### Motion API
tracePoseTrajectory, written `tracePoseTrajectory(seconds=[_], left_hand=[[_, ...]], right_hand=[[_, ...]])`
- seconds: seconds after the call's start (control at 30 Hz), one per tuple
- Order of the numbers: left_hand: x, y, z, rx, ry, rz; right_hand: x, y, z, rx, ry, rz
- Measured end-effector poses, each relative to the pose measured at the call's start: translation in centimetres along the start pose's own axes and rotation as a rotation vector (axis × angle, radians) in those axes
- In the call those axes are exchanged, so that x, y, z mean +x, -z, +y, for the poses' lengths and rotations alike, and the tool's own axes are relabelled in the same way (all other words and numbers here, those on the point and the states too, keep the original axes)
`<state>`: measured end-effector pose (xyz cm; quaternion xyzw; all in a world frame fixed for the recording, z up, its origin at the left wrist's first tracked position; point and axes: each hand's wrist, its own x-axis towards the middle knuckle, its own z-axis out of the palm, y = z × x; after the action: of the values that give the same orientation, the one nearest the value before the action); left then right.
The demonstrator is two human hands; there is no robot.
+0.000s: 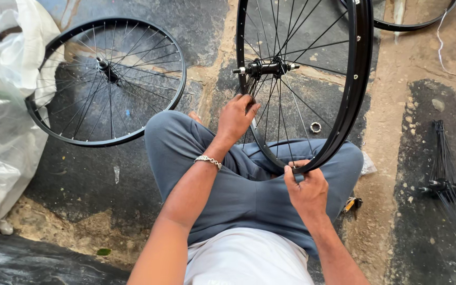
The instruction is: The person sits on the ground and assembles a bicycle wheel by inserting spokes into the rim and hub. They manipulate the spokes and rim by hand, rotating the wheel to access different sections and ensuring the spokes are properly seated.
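Note:
A black bicycle wheel rim (pixel 357 79) with thin spokes and a central hub (pixel 267 67) stands upright on my lap. My left hand (pixel 237 117), with a silver bracelet at the wrist, reaches in among the spokes just below the hub and pinches them. My right hand (pixel 306 187) grips the bottom of the rim, thumb pressed on its edge. I sit cross-legged in grey trousers (pixel 238 184) on the ground.
A second spoked wheel (pixel 106 79) lies flat on the floor at the left beside white plastic sacks (pixel 3 132). A bundle of loose black spokes (pixel 449 195) lies at the right. A small metal ring (pixel 315 127) sits on the ground behind the rim. Another rim (pixel 412 24) shows at the top.

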<state>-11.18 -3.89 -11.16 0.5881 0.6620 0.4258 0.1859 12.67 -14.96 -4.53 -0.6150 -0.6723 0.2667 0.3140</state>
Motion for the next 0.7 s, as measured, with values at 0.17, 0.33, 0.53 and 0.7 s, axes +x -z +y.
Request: tracePoseTrajectory(seconds=[0.17, 0.33, 0.53, 0.7], left_hand=[[-1.1, -0.9, 0.2, -0.22, 0.103, -0.073], [-2.4, -2.5, 2.8, -0.661, 0.198, -0.125], [-2.6, -2.0, 2.9, -0.576, 0.249, -0.088], [-2.4, -1.5, 2.3, -0.771, 0.192, -0.183]], right_hand=[[0.3, -1.3, 1.7, 0.024, -0.188, -0.089], [1.0, -3.2, 2.5, 0.746, -0.112, -0.153], [0.7, -2.6, 1.5, 0.768, -0.166, -0.329], [0.4, -2.9, 0.3, 0.693, -0.19, -0.285]])
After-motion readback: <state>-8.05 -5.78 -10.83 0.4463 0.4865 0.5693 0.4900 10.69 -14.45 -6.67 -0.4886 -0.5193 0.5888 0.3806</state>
